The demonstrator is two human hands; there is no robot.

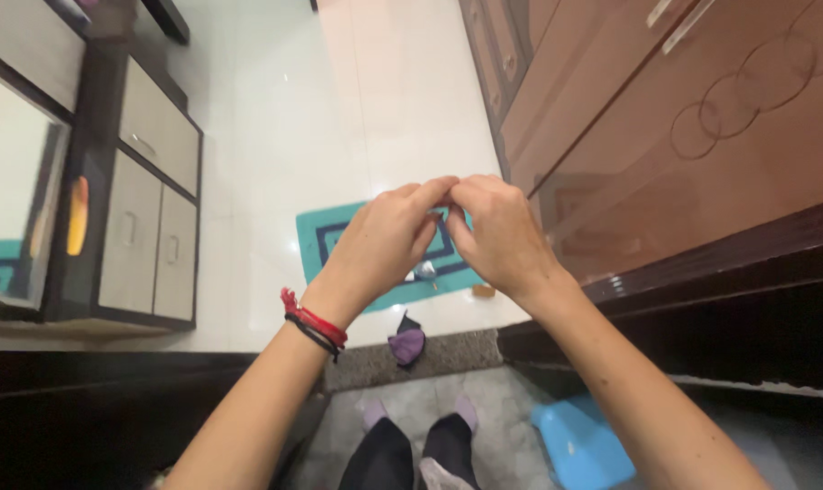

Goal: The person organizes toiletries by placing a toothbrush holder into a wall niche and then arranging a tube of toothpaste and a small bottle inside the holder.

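Note:
My left hand (389,238) and my right hand (497,231) are raised in front of me with their fingertips pressed together at the top. The fingers of both are curled and closed. No object shows between them; anything tiny pinched there is hidden. Red and black thread bands (316,327) circle my left wrist. Far below the hands lies a teal floor mat with dark rectangle lines (325,238), with a small silvery object (425,269) on it and a small orange piece (483,291) just off its edge.
A brown wooden wardrobe (702,136) fills the right side. At the left stands a dark cabinet with beige doors (152,227) and a mirror (12,181). A purple and black item (408,343) lies on the stone threshold. A blue plastic stool (579,445) is by my feet (420,426).

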